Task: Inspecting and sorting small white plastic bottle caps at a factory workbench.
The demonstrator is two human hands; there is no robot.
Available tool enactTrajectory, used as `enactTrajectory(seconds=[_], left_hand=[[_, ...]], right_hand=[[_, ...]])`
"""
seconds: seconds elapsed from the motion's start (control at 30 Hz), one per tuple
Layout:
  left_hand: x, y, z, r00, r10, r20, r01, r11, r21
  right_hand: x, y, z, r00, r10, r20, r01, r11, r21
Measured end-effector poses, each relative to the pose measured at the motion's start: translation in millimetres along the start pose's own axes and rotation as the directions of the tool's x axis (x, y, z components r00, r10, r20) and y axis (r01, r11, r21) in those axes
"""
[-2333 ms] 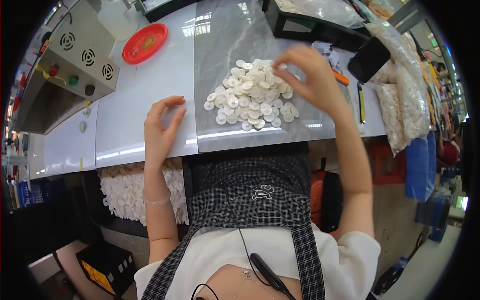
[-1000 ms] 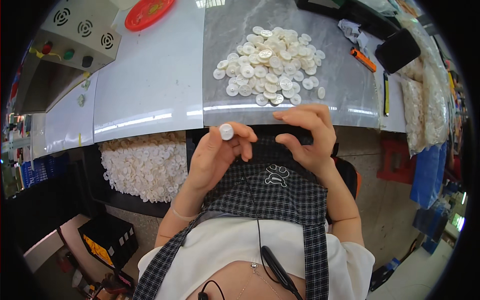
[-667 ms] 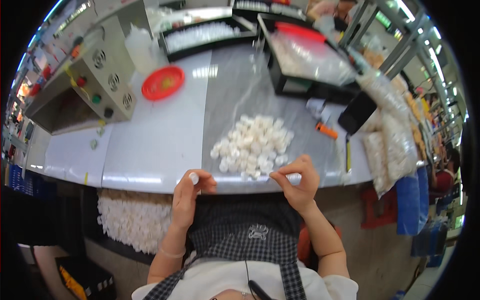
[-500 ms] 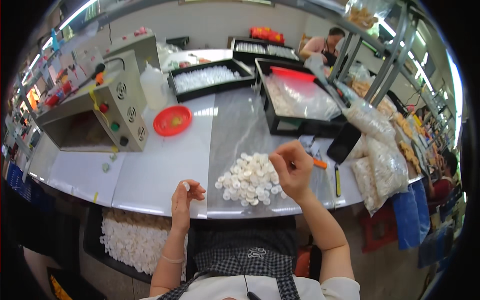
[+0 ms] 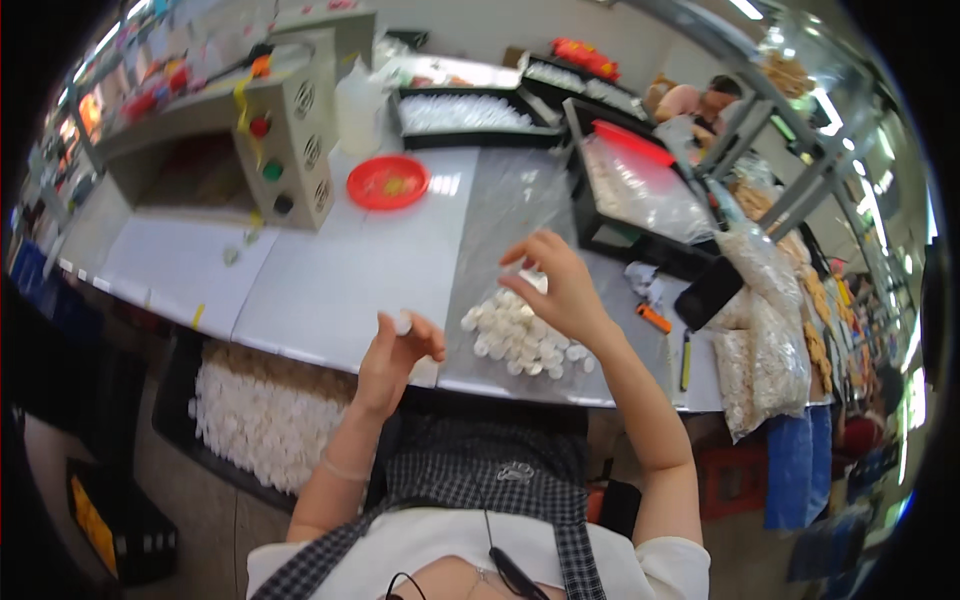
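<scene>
My left hand (image 5: 388,362) is raised at the table's front edge, its thumb and fingers holding a small round white disc (image 5: 403,324). A loose heap of similar shiny white discs (image 5: 522,345) lies on the table to its right. Above the heap's far side is my right hand (image 5: 555,290), palm turned left. Its thumb and forefinger are apart; a pale patch shows between them, and it looks like part of the background rather than a held disc. The two hands do not touch.
A grey metal box machine (image 5: 290,150) stands at the left, beside a red plate (image 5: 388,183). Black trays (image 5: 480,135) hold white pieces at the back. To the right lie an orange cutter (image 5: 653,318), a phone (image 5: 710,292) and filled bags (image 5: 765,350). A bin of white pieces (image 5: 265,415) sits below.
The view has shifted and tilted. My right hand has moved leftward and its closed fingers have come apart. My left hand still holds its disc, now a little higher.
</scene>
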State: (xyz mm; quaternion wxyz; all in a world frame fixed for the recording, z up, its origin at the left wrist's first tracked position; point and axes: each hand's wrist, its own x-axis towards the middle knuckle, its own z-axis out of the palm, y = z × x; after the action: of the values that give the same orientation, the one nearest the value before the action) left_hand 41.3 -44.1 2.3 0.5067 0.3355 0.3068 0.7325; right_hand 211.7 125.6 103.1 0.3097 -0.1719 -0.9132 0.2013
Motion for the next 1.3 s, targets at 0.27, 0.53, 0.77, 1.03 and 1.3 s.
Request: enactTrajectory(seconds=[0.27, 0.53, 0.77, 1.03, 1.3], left_hand=[[-11.1, 16.9, 45.0, 0.991, -0.084, 0.100, 0.100, 0.982, -0.163], [-23.5, 2.1, 51.3, 0.986, -0.156, 0.059, 0.160, 0.984, -0.074], [-25.0, -7.3, 49.1, 0.951, -0.306, -0.035, 0.293, 0.934, -0.202], [-27.1, -20.5, 41.2, 0.957, -0.291, 0.009, 0.284, 0.924, -0.255], [-37.3, -31.9, 46.8, 0.880, -0.470, 0.069, 0.475, 0.877, -0.072]], right_hand=[[-77.4, -6.8, 86.6, 0.996, -0.088, 0.016, 0.089, 0.973, -0.215], [-95.9, -7.3, 85.3, 0.997, -0.036, -0.066, 0.015, 0.954, -0.299], [-129.4, -5.3, 89.9, 0.976, -0.198, -0.089, 0.160, 0.933, -0.322], [-133.2, -4.7, 84.7, 0.979, -0.094, -0.180, 0.062, 0.983, -0.175], [-126.1, -28.5, 65.1, 0.942, 0.282, -0.180, -0.216, 0.923, 0.318]])
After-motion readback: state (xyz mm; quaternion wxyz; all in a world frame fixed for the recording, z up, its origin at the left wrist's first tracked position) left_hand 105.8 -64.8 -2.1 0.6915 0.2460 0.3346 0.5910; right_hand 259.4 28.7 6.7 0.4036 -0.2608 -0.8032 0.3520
